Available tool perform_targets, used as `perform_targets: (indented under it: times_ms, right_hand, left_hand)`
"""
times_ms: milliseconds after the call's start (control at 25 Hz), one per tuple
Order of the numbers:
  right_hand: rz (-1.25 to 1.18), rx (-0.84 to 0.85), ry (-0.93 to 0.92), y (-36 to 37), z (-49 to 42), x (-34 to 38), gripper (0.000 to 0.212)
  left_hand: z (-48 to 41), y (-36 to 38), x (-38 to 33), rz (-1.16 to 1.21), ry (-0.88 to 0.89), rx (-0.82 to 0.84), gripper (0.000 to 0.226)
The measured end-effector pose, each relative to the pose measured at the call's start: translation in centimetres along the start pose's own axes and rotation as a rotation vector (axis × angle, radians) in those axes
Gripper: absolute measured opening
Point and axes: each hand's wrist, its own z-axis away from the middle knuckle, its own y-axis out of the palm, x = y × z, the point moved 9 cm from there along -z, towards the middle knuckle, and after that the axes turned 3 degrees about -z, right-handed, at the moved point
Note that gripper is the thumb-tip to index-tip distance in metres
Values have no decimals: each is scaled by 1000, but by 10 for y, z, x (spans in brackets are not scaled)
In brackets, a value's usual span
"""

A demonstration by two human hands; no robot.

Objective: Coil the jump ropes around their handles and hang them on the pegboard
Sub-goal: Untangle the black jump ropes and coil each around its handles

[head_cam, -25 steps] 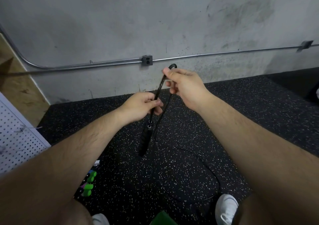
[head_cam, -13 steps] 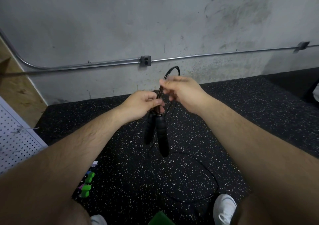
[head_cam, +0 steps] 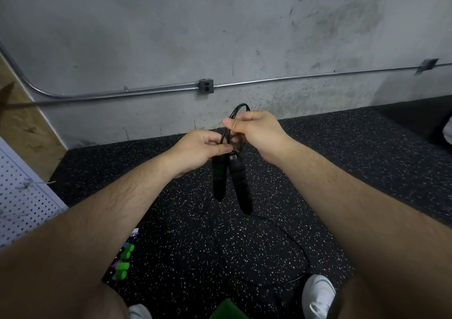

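I hold a black jump rope in front of me over the floor. Its two black handles (head_cam: 231, 184) hang side by side, tips down. My left hand (head_cam: 198, 151) pinches the tops of the handles where the cord leaves them. My right hand (head_cam: 254, 132) pinches a fold of the thin black cord (head_cam: 241, 108), and a small loop sticks up above its fingers. The remainder of the cord trails down and lies in a wide loop (head_cam: 293, 252) on the floor. A white pegboard (head_cam: 22, 196) leans at the left edge.
Green and purple jump-rope handles (head_cam: 122, 261) lie on the black speckled rubber floor (head_cam: 342, 172) near my left knee. White shoes (head_cam: 318, 294) show at the bottom. A grey concrete wall with a metal conduit and outlet box (head_cam: 206, 86) stands ahead. A wooden panel (head_cam: 22, 128) is on the left.
A second handle has come up beside the first, so both now hang together from my left hand. My right hand moved down closer to the left hand, still holding the folded cord.
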Motion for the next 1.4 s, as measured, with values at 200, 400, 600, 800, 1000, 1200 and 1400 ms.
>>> perform_targets:
  times_ms: [200, 400, 600, 800, 1000, 1200, 1400]
  right_hand:
    - [527, -131, -72, 6, 20, -16, 51]
    - [965, -88, -58, 47, 49, -58, 122]
    - [1099, -99, -162, 50, 38, -55, 105]
    - [1372, 64, -243, 49, 25, -51, 96]
    - [1457, 232, -359, 58, 21, -56, 86]
    - [1388, 177, -377, 55, 18, -47, 82]
    - [1256, 179, -314, 45, 10, -50, 70]
  left_hand:
    - [2, -26, 2, 68, -78, -200, 9]
    - [6, -41, 6, 157, -123, -349, 17]
    - [8, -39, 23, 269, -210, -332, 24]
    - [25, -55, -4, -758, -28, -345, 32]
    - [30, 5, 8, -972, 249, 105, 103]
    - [19, 2, 13, -1183, 311, -64, 90]
    - [18, -19, 25, -1127, 258, -96, 84]
